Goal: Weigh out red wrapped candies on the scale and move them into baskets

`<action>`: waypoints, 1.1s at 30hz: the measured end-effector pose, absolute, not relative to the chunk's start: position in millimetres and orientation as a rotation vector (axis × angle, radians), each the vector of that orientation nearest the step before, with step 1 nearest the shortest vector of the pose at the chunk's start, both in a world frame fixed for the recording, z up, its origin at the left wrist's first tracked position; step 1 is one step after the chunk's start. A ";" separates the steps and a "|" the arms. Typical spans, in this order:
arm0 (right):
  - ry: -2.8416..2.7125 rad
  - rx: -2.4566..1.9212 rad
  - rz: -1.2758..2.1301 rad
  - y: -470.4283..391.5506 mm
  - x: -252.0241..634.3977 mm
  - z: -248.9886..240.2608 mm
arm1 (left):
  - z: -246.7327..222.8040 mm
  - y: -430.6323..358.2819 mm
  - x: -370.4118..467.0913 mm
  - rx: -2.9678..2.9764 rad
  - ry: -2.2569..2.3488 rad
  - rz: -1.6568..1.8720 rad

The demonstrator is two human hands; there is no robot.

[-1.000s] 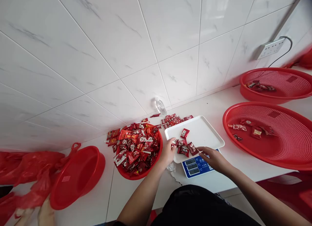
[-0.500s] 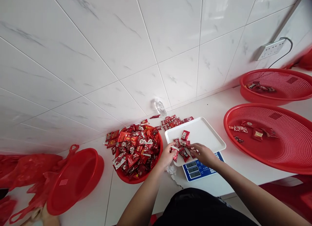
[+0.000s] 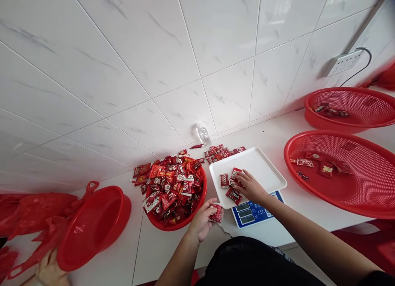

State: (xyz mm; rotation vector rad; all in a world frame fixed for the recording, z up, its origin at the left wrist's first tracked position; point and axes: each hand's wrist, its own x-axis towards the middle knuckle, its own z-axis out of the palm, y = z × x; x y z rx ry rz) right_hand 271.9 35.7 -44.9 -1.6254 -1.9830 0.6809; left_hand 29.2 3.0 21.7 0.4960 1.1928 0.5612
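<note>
My left hand (image 3: pixel 202 222) is closed on red candy packets (image 3: pixel 216 213), just off the near left corner of a white tray (image 3: pixel 265 170). Over the tray, my right hand (image 3: pixel 250 187) has its fingers spread on several small red packets (image 3: pixel 233 195); whether it grips one is hidden. Another packet (image 3: pixel 224 180) lies on the tray to their left. Beneath the tray is a blue scale (image 3: pixel 253 214). A red basin (image 3: pixel 204 195) heaped with red packets (image 3: pixel 168 187) stands left of the tray.
Loose packets (image 3: pixel 219 153) and a clear bottle (image 3: pixel 203 135) lie near the tiled wall. Two red mesh baskets (image 3: pixel 364 175) (image 3: pixel 367 105) holding some packets stand right. At left are a red basin (image 3: pixel 95 232), red bags (image 3: pixel 43 212) and another person's hand (image 3: pixel 52 271).
My left hand has moved off the tray toward me, carrying red packets. My right hand has shifted slightly left and up over the remaining packets. The other person's hand now shows more.
</note>
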 end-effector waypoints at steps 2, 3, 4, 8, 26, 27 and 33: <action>-1.873 -1.555 0.705 18.3 266.3 -35.5 | 21.7 -4.2 29.3 0.514 1.161 0.533; -1.835 -1.505 0.761 8.5 262.0 -29.3 | 22.3 -7.9 30.9 0.529 1.144 0.519; -1.809 -1.448 0.846 -1.7 257.1 -22.6 | 23.3 -11.3 33.4 0.544 1.126 0.504; -1.861 -1.150 1.232 -38.8 237.8 -0.1 | 30.1 -21.0 48.3 0.600 1.058 0.449; -1.499 -1.305 1.517 -58.1 250.5 12.2 | 22.6 -4.5 4.7 1.672 1.564 0.510; -1.486 -1.314 1.523 -59.3 251.7 11.2 | 19.0 2.8 -4.7 1.756 1.645 0.525; -1.315 -1.314 1.614 -64.5 249.9 1.1 | -2.7 32.1 -39.3 1.679 1.790 0.262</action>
